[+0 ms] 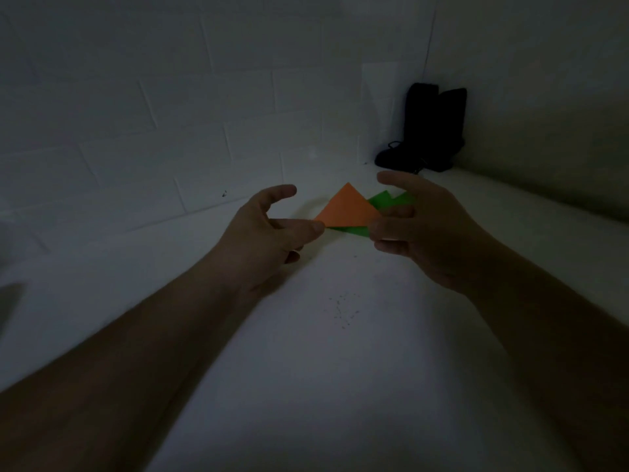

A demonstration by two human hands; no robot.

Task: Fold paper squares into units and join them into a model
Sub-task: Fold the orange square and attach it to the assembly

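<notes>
Two bare forearms reach over the white surface point(340, 386). The left hand point(269, 233) pinches the left tip of the folded orange paper triangle point(347, 209). The right hand point(422, 229) pinches its right corner, together with the folded green paper unit point(384, 201) tucked behind it. A black bag point(429, 131) stands well beyond the triangle, in the wall corner.

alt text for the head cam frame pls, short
Two hands hold joined folded paper units above a white surface: the left hand pinches the corner of an orange triangular unit, the right hand grips the green unit tucked behind it. The scene is dim; a dark object stands in the far corner.
</notes>
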